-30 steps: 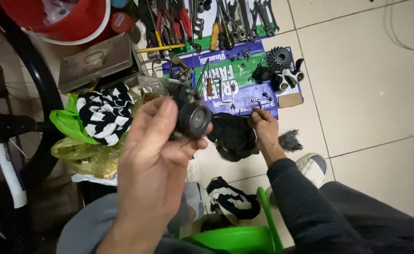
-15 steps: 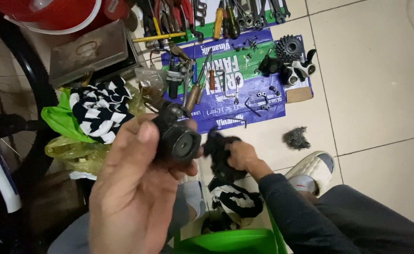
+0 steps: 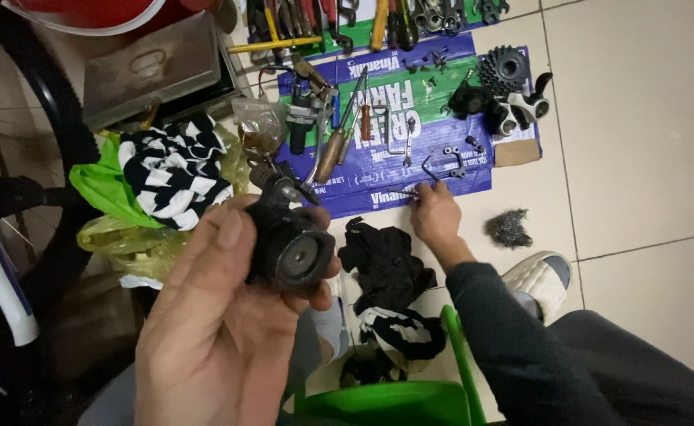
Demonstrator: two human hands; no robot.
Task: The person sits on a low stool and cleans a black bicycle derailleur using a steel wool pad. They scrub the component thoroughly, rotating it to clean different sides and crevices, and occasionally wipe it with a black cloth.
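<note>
The left hand clamps a greasy black cylindrical metal part near frame centre. At two o'clock, the right hand's fingertips pinch small hardware at the blue cardboard sheet's lower edge; bare tile lies at three o'clock.

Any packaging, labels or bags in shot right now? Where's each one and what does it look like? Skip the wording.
Flattened carton: on the floor beyond the right hand, blue with a green panel, tools spread on it.
Green plastic bag: left, crumpled under a striped cloth.
Yellowish clear bag: below it, crumpled.
</note>
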